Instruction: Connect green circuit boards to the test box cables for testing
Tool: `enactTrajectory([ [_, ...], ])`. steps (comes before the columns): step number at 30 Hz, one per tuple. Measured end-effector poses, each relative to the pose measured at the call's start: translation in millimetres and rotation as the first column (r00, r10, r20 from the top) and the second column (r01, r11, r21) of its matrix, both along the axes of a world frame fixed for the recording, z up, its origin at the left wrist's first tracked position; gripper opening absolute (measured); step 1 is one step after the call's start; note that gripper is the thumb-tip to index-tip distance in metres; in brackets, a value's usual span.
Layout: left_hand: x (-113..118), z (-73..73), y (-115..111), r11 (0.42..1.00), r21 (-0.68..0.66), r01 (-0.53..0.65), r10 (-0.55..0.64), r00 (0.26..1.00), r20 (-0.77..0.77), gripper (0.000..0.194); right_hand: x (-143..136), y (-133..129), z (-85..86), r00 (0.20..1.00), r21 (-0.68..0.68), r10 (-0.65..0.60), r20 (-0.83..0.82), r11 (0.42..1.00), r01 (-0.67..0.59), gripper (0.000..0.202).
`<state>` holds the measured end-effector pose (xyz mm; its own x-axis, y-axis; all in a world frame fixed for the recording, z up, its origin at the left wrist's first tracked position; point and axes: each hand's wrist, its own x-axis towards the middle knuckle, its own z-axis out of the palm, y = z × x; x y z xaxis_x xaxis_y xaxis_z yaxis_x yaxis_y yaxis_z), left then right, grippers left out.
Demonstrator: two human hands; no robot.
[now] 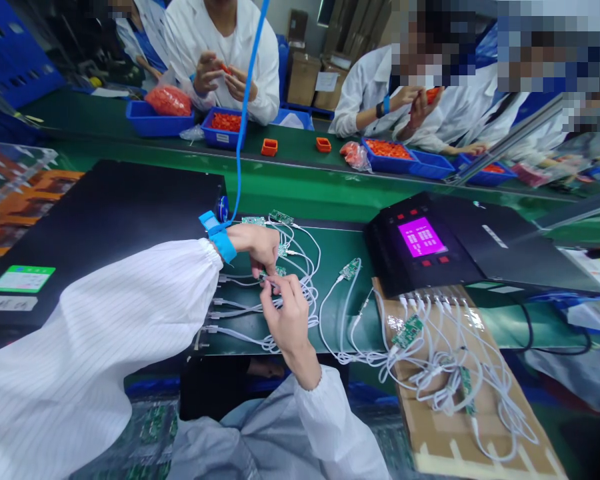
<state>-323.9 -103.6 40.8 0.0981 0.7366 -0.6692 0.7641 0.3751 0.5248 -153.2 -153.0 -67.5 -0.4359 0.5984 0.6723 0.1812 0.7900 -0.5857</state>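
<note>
My left hand (263,248), with a blue wrist strap (220,241), reaches in from the left, fingers bent down and closed on a small green circuit board (279,271). Just below, my right hand (289,317) has thumb and fingers pinched together at the near side of that board. What sits in this pinch is hidden by the fingertips. White cables (307,293) loop around both hands. Beyond them lie more circuit boards (281,217) with cables attached. Several cable plugs (215,313) enter the black box on the left.
A large black box (145,220) stands left. On the right, a black tester (420,240) shows a lit pink screen above cardboard (415,427) strewn with cabled boards (408,331). A blue cord (245,107) hangs ahead. Co-workers across the bench handle orange parts beside blue bins (225,138).
</note>
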Motion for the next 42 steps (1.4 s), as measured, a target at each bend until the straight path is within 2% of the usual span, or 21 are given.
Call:
enactTrajectory([
  [5, 3.9, -2.9, -0.4, 0.991, 0.036, -0.126, 0.124, 0.991, 0.044, 0.011, 2.3, 4.0, -2.1, 1.0, 0.03, -0.021, 0.0, 0.999, 0.021, 0.011],
  [13, 14.3, 0.9, -2.3, 0.985, 0.033, -0.169, 0.168, 0.986, 0.013, 0.019, 5.3, 4.7, -1.1, 0.996, 0.083, -0.054, 0.077, 0.995, 0.048, 0.014],
  [18, 16.9, -0.9, -3.6, 0.988, 0.02, -0.15, 0.149, 0.988, 0.046, 0.017, 8.2, 4.0, 0.8, 0.992, 0.115, -0.032, 0.122, 0.993, 0.018, 0.017],
  [23, 19.3, 2.0, -4.9, 0.994, -0.018, -0.108, 0.108, 0.994, 0.019, 0.019, 12.8, -1.3, 2.9, 0.988, 0.077, -0.035, 0.148, 0.997, 0.024, 0.018],
  [28, 27.2, 9.5, -11.8, 0.996, 0.038, -0.081, 0.086, 0.985, -0.153, 0.016, 13.6, -8.1, 0.1, 0.986, 0.092, -0.048, 0.161, 0.995, 0.034, 0.019],
  [33, 26.0, 0.2, -20.2, 0.991, 0.098, -0.094, 0.11, 0.98, -0.168, 0.017, 7.9, -11.9, -5.7, 0.962, 0.201, -0.108, 0.25, 0.978, 0.057, 0.017],
  [42, 19.4, -7.0, -20.4, 0.989, 0.084, -0.124, 0.132, 0.986, -0.105, 0.017, -0.9, -17.5, -10.9, 0.95, 0.302, -0.185, 0.25, 0.947, 0.105, 0.02],
])
